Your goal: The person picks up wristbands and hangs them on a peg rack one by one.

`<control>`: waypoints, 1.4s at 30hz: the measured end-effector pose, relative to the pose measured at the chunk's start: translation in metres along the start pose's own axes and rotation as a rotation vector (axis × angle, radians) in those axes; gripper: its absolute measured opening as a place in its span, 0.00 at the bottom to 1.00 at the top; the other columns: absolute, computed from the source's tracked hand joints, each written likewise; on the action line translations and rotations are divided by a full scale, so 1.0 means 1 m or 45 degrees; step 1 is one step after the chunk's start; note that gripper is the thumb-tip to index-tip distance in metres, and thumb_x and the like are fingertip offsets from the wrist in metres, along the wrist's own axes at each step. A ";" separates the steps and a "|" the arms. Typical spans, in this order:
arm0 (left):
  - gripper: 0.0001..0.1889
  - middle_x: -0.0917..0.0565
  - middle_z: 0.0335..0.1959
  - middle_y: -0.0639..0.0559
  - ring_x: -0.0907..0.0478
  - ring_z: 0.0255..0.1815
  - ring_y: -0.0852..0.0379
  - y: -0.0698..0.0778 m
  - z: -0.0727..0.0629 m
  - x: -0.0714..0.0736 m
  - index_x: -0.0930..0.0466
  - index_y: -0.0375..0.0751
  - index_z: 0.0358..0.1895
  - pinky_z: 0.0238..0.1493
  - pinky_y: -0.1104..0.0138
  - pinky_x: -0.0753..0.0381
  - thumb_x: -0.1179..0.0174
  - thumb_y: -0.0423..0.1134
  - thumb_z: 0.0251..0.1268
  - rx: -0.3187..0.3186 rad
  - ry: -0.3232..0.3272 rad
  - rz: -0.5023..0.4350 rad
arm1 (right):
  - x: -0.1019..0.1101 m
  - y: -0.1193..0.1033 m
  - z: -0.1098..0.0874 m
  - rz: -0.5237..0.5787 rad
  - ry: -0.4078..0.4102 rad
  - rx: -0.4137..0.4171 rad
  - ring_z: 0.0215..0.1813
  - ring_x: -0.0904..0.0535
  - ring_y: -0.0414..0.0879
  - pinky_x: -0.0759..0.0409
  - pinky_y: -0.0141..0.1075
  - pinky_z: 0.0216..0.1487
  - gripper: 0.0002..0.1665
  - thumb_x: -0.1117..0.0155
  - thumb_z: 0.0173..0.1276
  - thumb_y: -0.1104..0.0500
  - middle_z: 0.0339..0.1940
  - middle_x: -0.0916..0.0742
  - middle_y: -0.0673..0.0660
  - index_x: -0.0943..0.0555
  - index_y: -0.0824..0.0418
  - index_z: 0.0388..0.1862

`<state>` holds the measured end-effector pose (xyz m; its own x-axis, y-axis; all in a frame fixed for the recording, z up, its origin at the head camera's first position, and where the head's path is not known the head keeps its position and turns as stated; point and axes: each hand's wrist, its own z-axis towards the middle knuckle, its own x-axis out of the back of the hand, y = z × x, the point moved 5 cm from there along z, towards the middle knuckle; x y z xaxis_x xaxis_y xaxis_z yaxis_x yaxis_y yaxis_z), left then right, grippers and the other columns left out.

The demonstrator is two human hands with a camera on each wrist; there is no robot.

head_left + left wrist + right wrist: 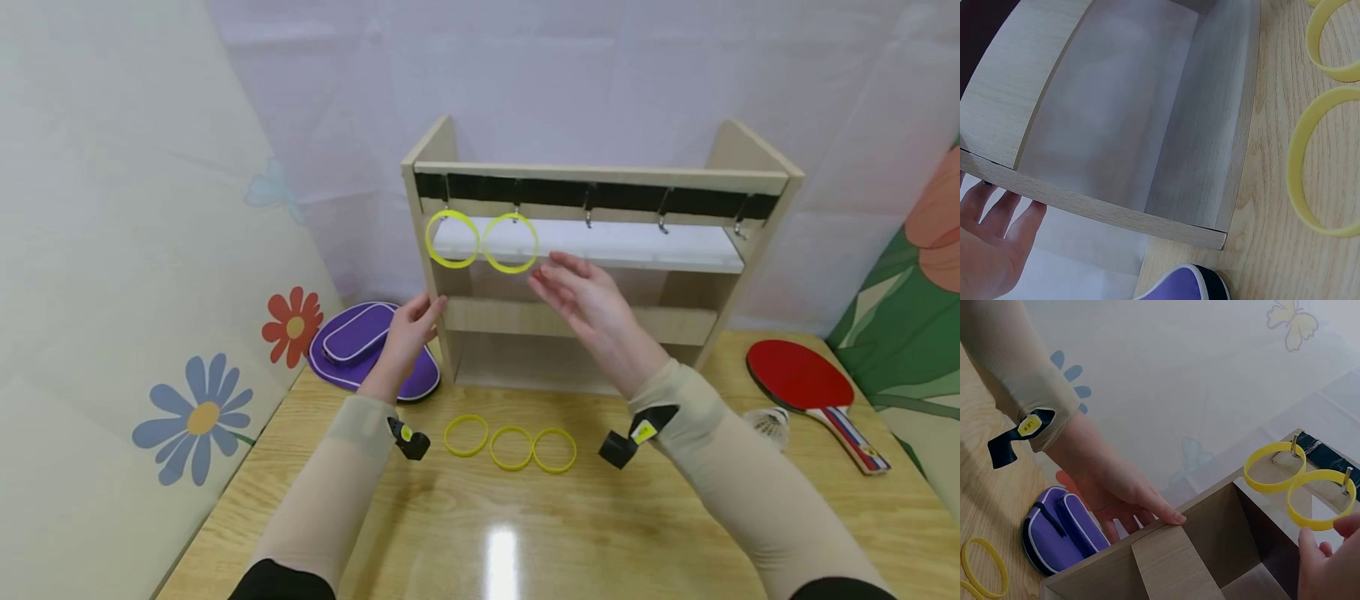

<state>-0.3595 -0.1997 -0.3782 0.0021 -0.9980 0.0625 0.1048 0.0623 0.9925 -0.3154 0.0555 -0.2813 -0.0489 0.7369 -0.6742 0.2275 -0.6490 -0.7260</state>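
Two yellow rings hang side by side from hooks at the left end of a wooden shelf unit: the left ring [427, 242] and the second ring [536, 242]. My right hand [588, 312] is just right of and below the second ring, fingers loosely extended and holding nothing. My left hand [408, 333] grips the left side panel [1110, 209] of the shelf unit, thumb at its front edge and fingers along the outer face. Three more yellow rings lie on the table before the unit, among them a left one [447, 437] and a right one [575, 454].
Several bare metal hooks, such as the middle hook [588, 212], line the black strip. A purple bag [352, 333] lies left of the shelf unit. Right of it are a red table tennis bat [798, 375] and a shuttlecock [771, 425]. Walls stand behind and beside the table.
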 end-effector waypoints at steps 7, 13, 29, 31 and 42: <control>0.28 0.29 0.71 0.39 0.33 0.71 0.44 -0.002 0.001 0.005 0.36 0.47 0.75 0.73 0.46 0.35 0.47 0.47 0.76 0.017 0.007 0.025 | 0.007 0.003 -0.003 -0.156 -0.018 0.001 0.44 0.19 0.46 0.14 0.35 0.51 0.14 0.49 0.72 0.74 0.45 0.20 0.59 0.27 0.63 0.52; 0.26 0.29 0.70 0.36 0.32 0.69 0.43 -0.002 0.002 0.007 0.35 0.42 0.74 0.73 0.47 0.35 0.48 0.44 0.77 0.032 0.002 -0.015 | 0.018 0.005 -0.007 -0.283 -0.048 -0.014 0.43 0.19 0.45 0.15 0.36 0.54 0.16 0.48 0.73 0.74 0.43 0.20 0.56 0.27 0.62 0.56; 0.26 0.27 0.68 0.35 0.25 0.58 0.56 -0.002 -0.006 0.013 0.33 0.42 0.73 0.70 0.50 0.30 0.47 0.46 0.76 -0.009 0.036 0.034 | 0.073 0.044 -0.016 -0.722 -0.247 -0.141 0.42 0.17 0.44 0.14 0.37 0.50 0.29 0.47 0.73 0.71 0.42 0.18 0.54 0.40 0.75 0.71; 0.26 0.27 0.68 0.36 0.26 0.62 0.52 -0.001 -0.006 0.013 0.33 0.42 0.73 0.71 0.49 0.31 0.47 0.46 0.76 -0.006 0.031 0.039 | 0.083 0.050 -0.017 -0.763 -0.254 -0.158 0.42 0.17 0.44 0.14 0.38 0.51 0.28 0.47 0.73 0.71 0.40 0.17 0.52 0.38 0.75 0.69; 0.27 0.26 0.67 0.34 0.25 0.61 0.52 -0.002 -0.002 0.004 0.33 0.39 0.72 0.70 0.51 0.29 0.47 0.47 0.76 -0.032 -0.011 0.014 | 0.122 0.069 -0.021 -0.937 -0.248 -0.199 0.43 0.17 0.44 0.16 0.45 0.55 0.27 0.45 0.72 0.70 0.41 0.16 0.53 0.35 0.77 0.67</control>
<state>-0.3577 -0.2037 -0.3798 -0.0054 -0.9972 0.0747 0.1294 0.0734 0.9889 -0.2852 0.1043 -0.4109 -0.4073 0.9120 -0.0482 0.2042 0.0395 -0.9781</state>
